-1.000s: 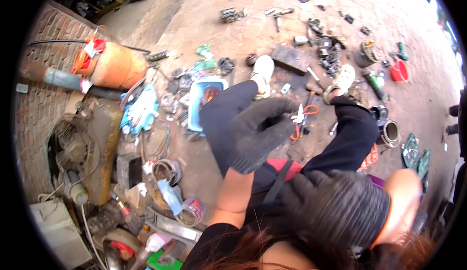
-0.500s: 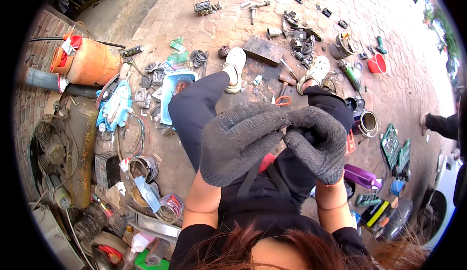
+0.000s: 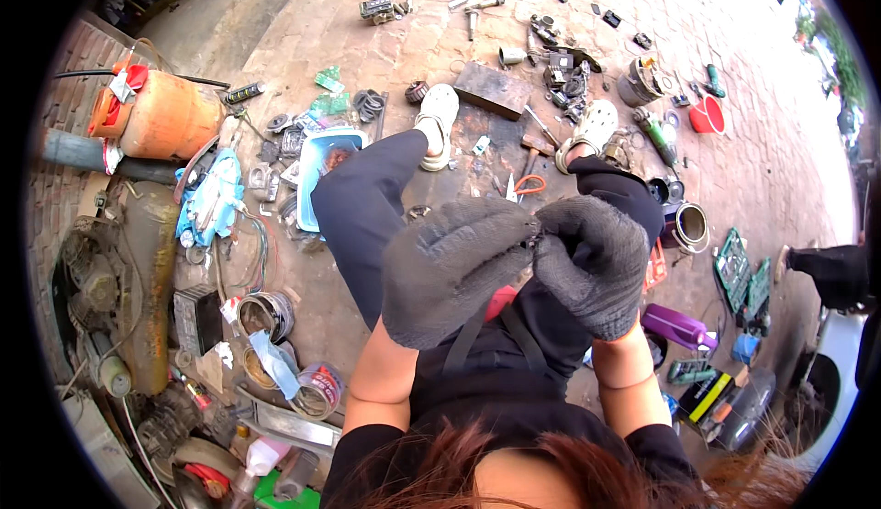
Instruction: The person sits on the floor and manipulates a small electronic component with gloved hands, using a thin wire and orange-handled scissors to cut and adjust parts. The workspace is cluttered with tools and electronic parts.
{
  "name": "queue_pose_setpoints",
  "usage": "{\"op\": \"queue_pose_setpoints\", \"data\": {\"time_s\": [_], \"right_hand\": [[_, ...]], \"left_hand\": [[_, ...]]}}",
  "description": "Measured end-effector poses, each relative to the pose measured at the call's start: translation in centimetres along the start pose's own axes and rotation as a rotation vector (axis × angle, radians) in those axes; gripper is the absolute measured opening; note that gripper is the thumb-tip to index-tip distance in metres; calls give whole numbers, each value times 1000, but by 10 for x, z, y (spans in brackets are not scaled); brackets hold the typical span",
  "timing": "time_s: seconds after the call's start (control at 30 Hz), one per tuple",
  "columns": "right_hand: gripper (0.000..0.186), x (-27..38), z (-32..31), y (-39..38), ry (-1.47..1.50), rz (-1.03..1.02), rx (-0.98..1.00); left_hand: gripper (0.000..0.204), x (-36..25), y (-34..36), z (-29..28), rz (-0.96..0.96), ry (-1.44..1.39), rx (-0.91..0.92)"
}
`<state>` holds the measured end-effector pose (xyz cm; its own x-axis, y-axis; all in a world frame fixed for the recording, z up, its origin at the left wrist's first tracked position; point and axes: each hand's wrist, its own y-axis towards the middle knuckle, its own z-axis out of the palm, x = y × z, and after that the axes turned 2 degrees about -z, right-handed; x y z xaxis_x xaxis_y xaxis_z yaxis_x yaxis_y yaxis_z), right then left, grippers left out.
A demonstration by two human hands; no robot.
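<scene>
Both hands wear dark grey knit work gloves and meet at the fingertips above my lap. My left hand (image 3: 451,275) has its fingers pressed together, with the tips pointing right. Facing it, my right hand (image 3: 595,268) is curled closed, thumb and fingertips together. Between the tips a small dark piece (image 3: 533,236) partly shows, too small and hidden to name. On the ground beyond the hands lie orange-handled scissors (image 3: 529,184) and a hammer (image 3: 538,146). A dark metal block (image 3: 493,89) rests between my shoes.
A blue basin (image 3: 312,174) stands beside my left leg, with an orange gas cylinder (image 3: 174,114) farther left. Open cans (image 3: 266,316) crowd the near left. To the right are a paint can (image 3: 686,227), purple bottle (image 3: 677,327), green tool case (image 3: 734,270) and another person's leg (image 3: 826,270).
My right hand's fingers have drawn closer together, closing the gap by the thumb. My left hand stays nearly in place. The other person's leg reaches slightly farther left.
</scene>
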<state>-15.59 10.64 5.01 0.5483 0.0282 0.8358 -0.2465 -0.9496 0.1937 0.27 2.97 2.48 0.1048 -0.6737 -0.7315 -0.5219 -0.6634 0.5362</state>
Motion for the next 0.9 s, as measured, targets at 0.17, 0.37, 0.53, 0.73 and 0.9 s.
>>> {"op": "queue_pose_setpoints", "data": {"time_s": [0.17, 0.37, 0.53, 0.73, 0.9], "right_hand": [[15, -6, 3, -2, 247, 96, 0], [14, -8, 10, -1, 103, -137, -34], [10, -10, 4, -7, 230, -20, -65], [14, -2, 5, -6, 323, 33, -11], [15, -9, 9, -3, 202, -57, -42]], "left_hand": [[32, 5, -2, -8, -95, -111, 28], [31, 0, -2, -8, -182, -183, 5], [32, 0, -6, -11, -343, -355, 36], [31, 0, -4, -6, -281, -338, -9], [30, -1, -2, -6, -235, -296, 2]]}}
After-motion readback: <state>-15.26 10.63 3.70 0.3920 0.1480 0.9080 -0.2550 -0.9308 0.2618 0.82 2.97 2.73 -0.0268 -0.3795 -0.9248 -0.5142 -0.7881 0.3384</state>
